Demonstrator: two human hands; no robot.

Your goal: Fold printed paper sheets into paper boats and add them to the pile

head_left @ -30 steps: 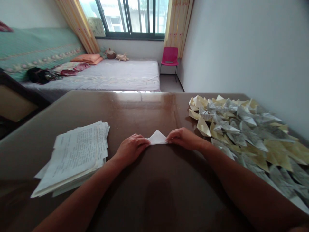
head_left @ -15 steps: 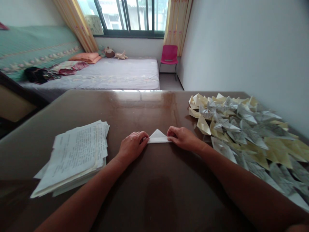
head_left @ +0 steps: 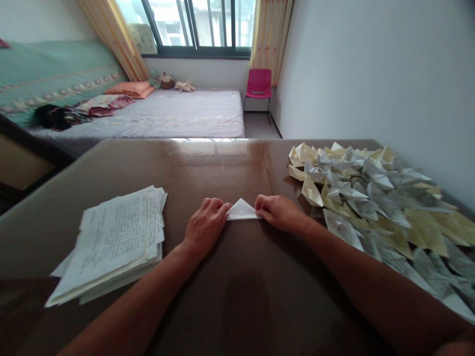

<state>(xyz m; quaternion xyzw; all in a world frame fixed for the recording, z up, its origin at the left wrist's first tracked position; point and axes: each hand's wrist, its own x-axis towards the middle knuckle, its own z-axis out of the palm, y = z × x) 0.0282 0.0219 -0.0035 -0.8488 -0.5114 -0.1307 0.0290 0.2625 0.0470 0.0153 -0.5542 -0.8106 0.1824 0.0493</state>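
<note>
A small piece of white folded paper [head_left: 242, 210], triangular with a strip along its lower edge, lies on the brown table [head_left: 245, 267] between my hands. My left hand [head_left: 208, 220] is closed at its left corner, fingers bent and the thumb tucked below. At the opposite corner my right hand [head_left: 276, 211] pinches the paper between thumb and fingers. Both fingertip areas hide the ends of the paper.
To the left lies a stack of handwritten paper sheets [head_left: 115, 237] with uneven edges. Many folded paper boats [head_left: 349, 190], white and yellowish, cover the table's right side along the wall. Beyond the table stand a bed [head_left: 193, 113] and a pink chair [head_left: 259, 84].
My left hand has turned slightly, its knuckles rising over the paper's left corner. The right hand stays nearly in place. The whole view has shifted a little.
</note>
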